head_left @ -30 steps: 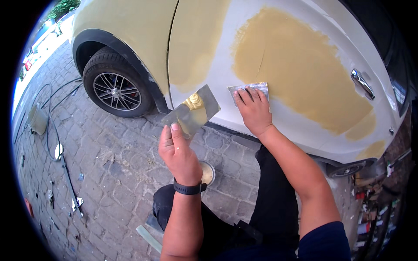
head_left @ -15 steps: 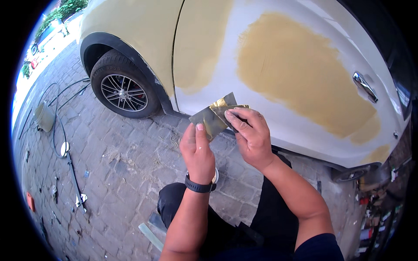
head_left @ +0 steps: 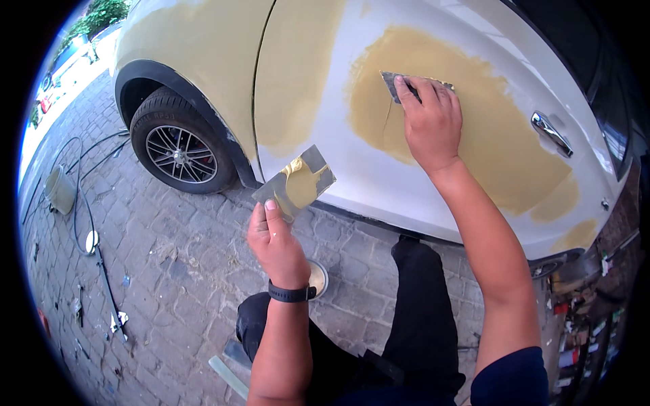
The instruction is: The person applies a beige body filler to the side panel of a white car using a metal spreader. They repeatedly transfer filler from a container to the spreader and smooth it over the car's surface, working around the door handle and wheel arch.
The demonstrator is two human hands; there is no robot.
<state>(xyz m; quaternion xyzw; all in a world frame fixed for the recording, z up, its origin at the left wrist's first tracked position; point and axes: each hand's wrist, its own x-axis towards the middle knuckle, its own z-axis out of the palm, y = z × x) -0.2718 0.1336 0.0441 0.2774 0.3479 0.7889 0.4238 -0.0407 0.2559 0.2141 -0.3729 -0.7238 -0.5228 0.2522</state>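
Observation:
My left hand (head_left: 276,245) pinches a grey rectangular plate (head_left: 314,159) by its lower corner, thumb on top. Yellowish putty (head_left: 300,189) lies smeared over the plate, with a thicker ridge at its upper edge. My right hand (head_left: 435,128) grips a flat dark putty spreader (head_left: 388,81) and presses it to the upper left part of a tan putty patch (head_left: 504,149). That patch covers much of the white car door (head_left: 365,188). A thin line runs down the patch below the spreader's left end.
At left are the front wheel (head_left: 181,154), a pale bucket (head_left: 61,191) and dark hoses (head_left: 87,208). A round tin (head_left: 326,279) stands behind my left wrist on the paving. The chrome door handle (head_left: 552,134) sticks out at right, above assorted clutter (head_left: 575,338).
My right hand has moved up and right with the spreader, from the plate onto the door's putty patch. My left hand has shifted left and down with the plate, exposing its putty.

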